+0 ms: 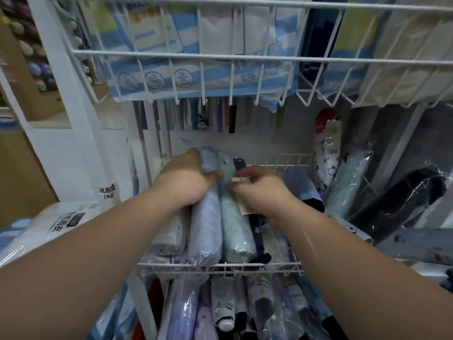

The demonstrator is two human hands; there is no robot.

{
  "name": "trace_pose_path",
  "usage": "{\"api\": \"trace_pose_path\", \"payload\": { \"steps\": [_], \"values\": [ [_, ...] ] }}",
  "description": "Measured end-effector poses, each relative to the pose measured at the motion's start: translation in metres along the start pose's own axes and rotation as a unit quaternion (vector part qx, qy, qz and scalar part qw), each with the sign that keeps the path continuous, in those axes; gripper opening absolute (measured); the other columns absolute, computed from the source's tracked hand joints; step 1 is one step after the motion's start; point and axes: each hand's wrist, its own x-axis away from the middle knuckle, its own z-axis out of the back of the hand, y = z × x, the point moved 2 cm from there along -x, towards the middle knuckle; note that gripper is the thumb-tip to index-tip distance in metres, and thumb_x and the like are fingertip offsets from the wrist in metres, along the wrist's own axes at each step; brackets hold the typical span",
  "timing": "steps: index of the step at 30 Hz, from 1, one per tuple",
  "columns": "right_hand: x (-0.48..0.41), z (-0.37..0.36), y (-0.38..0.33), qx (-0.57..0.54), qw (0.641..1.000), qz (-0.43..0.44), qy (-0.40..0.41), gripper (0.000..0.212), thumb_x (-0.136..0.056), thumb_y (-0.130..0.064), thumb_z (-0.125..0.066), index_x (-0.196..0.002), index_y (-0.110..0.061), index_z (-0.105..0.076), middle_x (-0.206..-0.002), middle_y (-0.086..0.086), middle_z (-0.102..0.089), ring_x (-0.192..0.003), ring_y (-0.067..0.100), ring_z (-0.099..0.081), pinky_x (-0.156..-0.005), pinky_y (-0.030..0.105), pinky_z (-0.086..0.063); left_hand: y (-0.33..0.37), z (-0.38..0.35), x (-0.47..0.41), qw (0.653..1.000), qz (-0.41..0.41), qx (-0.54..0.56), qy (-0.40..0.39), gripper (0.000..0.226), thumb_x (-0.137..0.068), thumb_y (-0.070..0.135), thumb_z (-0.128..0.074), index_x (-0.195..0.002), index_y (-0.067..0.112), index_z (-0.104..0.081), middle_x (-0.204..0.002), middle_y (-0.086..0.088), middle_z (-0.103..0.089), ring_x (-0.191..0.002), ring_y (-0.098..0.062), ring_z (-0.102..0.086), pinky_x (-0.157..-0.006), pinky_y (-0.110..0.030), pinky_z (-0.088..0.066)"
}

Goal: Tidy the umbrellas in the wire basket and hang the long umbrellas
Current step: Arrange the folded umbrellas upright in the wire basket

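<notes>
A white wire basket (220, 265) holds folded umbrellas in clear sleeves, lying side by side. My left hand (183, 177) grips the far end of the lavender umbrella (204, 229). Right of it lies the mint green umbrella (236, 231). My right hand (259, 190) rests on the mint umbrella's upper part and pinches a small white tag (241, 179). A grey umbrella (169, 236) lies at the basket's left and a navy patterned one (259, 241) at the right, partly under my right forearm.
An upper wire basket (220, 57) full of blue-and-white packages overhangs the work area. Longer umbrellas, white cartoon-print (326, 153), pale blue (353, 177) and black (404, 200), lean at the right. A lower tier holds more umbrellas (232, 307). A raincoat package (63, 222) lies at the left.
</notes>
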Motion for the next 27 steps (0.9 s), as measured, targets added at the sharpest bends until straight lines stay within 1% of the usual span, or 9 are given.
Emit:
{"api": "trace_pose_path", "payload": {
  "steps": [4,6,9,11,14,18,22,25,27],
  "values": [
    [0.010,0.003,0.009,0.023,0.998,0.015,-0.064,0.064,-0.074,-0.015,-0.085,-0.131,-0.028,-0.059,-0.105,-0.004,-0.068,-0.085,0.015,-0.071,-0.071,0.030,-0.063,-0.004,-0.001,0.029,0.984,-0.089,-0.154,0.019,0.083,-0.076,0.066,-0.064,-0.147,0.029,-0.041,-0.145,-0.005,-0.050,-0.130,-0.035,-0.046,-0.106,-0.046,-0.043],
    [0.010,0.000,0.014,0.028,0.998,0.026,-0.050,0.073,-0.071,-0.016,-0.088,-0.135,-0.029,-0.057,-0.114,-0.003,-0.068,-0.097,0.018,-0.071,-0.086,0.040,-0.061,-0.011,0.002,0.043,0.986,-0.077,-0.146,-0.033,0.093,-0.067,0.075,-0.055,-0.150,0.038,-0.035,-0.154,0.002,-0.039,-0.138,-0.033,-0.037,-0.110,-0.048,-0.038],
    [0.010,-0.011,0.017,-0.016,0.999,0.029,-0.031,0.073,-0.072,-0.012,-0.088,-0.137,-0.026,-0.057,-0.115,-0.004,-0.068,-0.103,0.017,-0.069,-0.094,0.042,-0.058,-0.024,-0.003,0.048,0.984,-0.079,-0.135,-0.090,0.110,-0.058,0.085,-0.037,-0.157,0.039,-0.019,-0.163,0.004,-0.028,-0.147,-0.032,-0.028,-0.116,-0.051,-0.033],
    [0.008,-0.017,0.016,-0.036,0.998,0.039,-0.021,0.070,-0.075,-0.010,-0.086,-0.137,-0.025,-0.057,-0.110,-0.008,-0.067,-0.101,0.014,-0.068,-0.092,0.039,-0.059,-0.029,-0.004,0.041,0.983,-0.083,-0.127,-0.106,0.114,-0.057,0.085,-0.031,-0.158,0.036,-0.016,-0.165,0.002,-0.025,-0.151,-0.031,-0.022,-0.118,-0.054,-0.028],
    [0.011,-0.020,0.011,-0.006,0.998,0.068,-0.005,0.068,-0.079,-0.016,-0.084,-0.140,-0.023,-0.056,-0.108,-0.015,-0.064,-0.094,0.005,-0.063,-0.084,0.021,-0.054,-0.031,-0.002,0.031,0.983,-0.075,-0.111,-0.122,0.116,-0.054,0.083,-0.031,-0.159,0.036,-0.016,-0.167,0.002,-0.020,-0.153,-0.029,-0.017,-0.120,-0.054,-0.024],
    [0.021,-0.010,0.005,0.126,0.987,0.097,0.003,0.066,-0.083,-0.038,-0.079,-0.143,-0.026,-0.053,-0.134,0.000,-0.063,-0.117,0.016,-0.061,-0.099,0.026,-0.048,-0.031,-0.005,0.033,0.986,-0.077,-0.111,-0.099,0.114,-0.054,0.081,-0.032,-0.159,0.038,-0.016,-0.167,-0.001,-0.018,-0.154,-0.030,-0.016,-0.120,-0.054,-0.024],
    [0.031,0.033,-0.022,0.213,0.960,0.166,0.066,0.048,-0.087,-0.044,-0.072,-0.132,-0.029,-0.063,-0.125,-0.002,-0.068,-0.114,0.017,-0.062,-0.092,0.025,-0.048,-0.012,-0.003,0.035,0.989,-0.126,-0.068,-0.034,0.106,-0.062,0.083,-0.037,-0.156,0.035,-0.028,-0.162,-0.005,-0.033,-0.149,-0.029,-0.029,-0.118,-0.048,-0.031],
    [0.018,0.088,-0.026,0.219,0.962,0.112,0.117,0.034,-0.087,-0.044,-0.073,-0.117,-0.029,-0.072,-0.111,-0.001,-0.071,-0.102,0.018,-0.066,-0.093,0.031,-0.052,0.022,-0.001,0.038,0.984,-0.178,-0.017,-0.007,0.086,-0.077,0.073,-0.045,-0.152,0.033,-0.037,-0.156,0.000,-0.042,-0.144,-0.026,-0.038,-0.117,-0.045,-0.035],
    [0.009,0.118,-0.016,0.266,0.959,0.036,0.088,0.030,-0.090,-0.042,-0.070,-0.114,-0.024,-0.073,-0.111,0.003,-0.071,-0.100,0.022,-0.067,-0.088,0.030,-0.052,0.046,-0.008,0.040,0.980,-0.197,0.021,-0.010,0.072,-0.084,0.064,-0.049,-0.150,0.034,-0.041,-0.152,0.000,-0.047,-0.141,-0.025,-0.042,-0.115,-0.042,-0.038]
  ]
}}
